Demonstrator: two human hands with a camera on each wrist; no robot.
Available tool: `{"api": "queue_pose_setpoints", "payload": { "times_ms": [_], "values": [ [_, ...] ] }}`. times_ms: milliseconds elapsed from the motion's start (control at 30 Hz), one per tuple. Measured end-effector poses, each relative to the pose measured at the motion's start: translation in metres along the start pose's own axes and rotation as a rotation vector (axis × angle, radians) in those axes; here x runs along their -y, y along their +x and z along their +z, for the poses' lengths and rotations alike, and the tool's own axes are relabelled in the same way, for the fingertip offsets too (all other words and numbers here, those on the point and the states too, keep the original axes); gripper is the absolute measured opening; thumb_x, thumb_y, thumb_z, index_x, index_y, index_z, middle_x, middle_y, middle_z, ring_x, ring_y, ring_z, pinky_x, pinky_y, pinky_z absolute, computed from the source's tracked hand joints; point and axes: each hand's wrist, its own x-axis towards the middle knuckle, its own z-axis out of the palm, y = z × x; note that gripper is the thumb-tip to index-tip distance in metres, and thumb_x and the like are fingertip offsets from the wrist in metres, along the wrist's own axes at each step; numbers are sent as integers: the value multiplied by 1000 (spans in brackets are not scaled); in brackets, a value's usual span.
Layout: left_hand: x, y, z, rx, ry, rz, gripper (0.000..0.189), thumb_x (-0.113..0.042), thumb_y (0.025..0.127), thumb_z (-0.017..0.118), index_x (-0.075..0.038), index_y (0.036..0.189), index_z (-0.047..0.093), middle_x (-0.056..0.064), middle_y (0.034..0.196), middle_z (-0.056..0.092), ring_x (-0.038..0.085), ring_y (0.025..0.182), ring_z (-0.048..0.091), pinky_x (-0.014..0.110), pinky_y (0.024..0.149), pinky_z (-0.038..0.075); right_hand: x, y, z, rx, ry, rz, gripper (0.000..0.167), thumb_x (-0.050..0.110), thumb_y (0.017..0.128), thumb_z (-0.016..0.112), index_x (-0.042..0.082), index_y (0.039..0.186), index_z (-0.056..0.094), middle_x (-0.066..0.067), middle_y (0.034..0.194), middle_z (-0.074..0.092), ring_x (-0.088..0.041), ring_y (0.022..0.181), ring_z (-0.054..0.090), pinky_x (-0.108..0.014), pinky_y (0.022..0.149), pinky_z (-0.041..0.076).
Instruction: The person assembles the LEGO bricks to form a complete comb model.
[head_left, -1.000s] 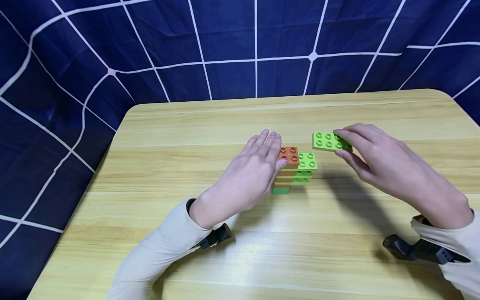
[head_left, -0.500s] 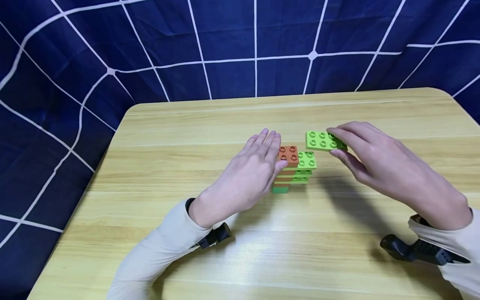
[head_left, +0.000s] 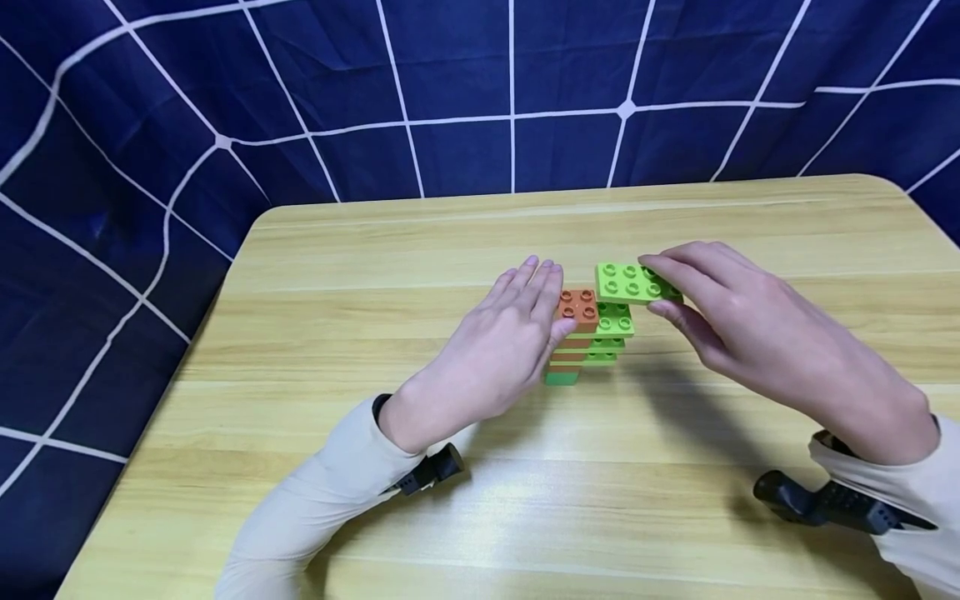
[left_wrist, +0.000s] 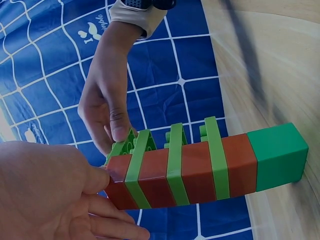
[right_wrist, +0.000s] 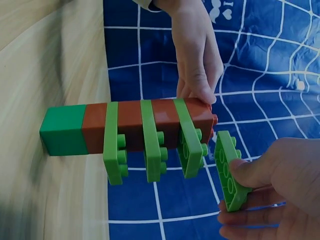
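Note:
A tower of toy building bricks stands upright on the table: a dark green brick (left_wrist: 277,157) at the base, then orange bricks alternating with three light green plates (right_wrist: 152,135) that jut out to the right. An orange brick (head_left: 577,310) tops it, studs up. My left hand (head_left: 483,358) lies along the tower's left side with straight fingers, its thumb touching the top orange brick. My right hand (head_left: 772,342) pinches the right end of another light green plate (head_left: 626,285) between thumb and fingers. That plate is held level, above and right of the tower's top, overlapping the uppermost jutting plate in the head view.
The light wooden table (head_left: 390,275) has rounded far corners. Blue cloth (head_left: 457,83) with white grid lines hangs behind it and to the left. Black wrist cameras (head_left: 431,468) are strapped at both sleeves.
My right hand has carried the light green plate leftward, from beside the tower to right by the top orange brick. The left hand and the tower have stayed put.

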Motion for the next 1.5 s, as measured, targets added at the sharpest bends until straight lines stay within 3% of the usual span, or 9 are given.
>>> {"api": "queue_pose_setpoints", "payload": {
  "times_ms": [700,1033,1500],
  "values": [
    [-1,0,1,3,2,-6,60,-36,107,26,7,148,27,22,152,32,31,144,23,37,119,16,14,9,7,-11,43,-46,58,41,105,31,-7,122,59,-17,107,61,-32,97,59,-46,76,54],
    [0,0,0,18,16,-6,63,-38,105,33,6,149,24,21,153,30,30,144,22,37,119,14,16,11,9,1,51,-57,59,41,105,30,-7,122,59,-17,107,62,-31,97,59,-47,77,54],
    [2,-1,-2,12,-45,-15,62,-37,104,41,7,146,32,21,151,34,31,143,26,38,119,17,17,12,8,25,38,-58,60,42,105,28,-6,123,59,-16,105,62,-30,94,60,-47,74,56]
  ]
}}
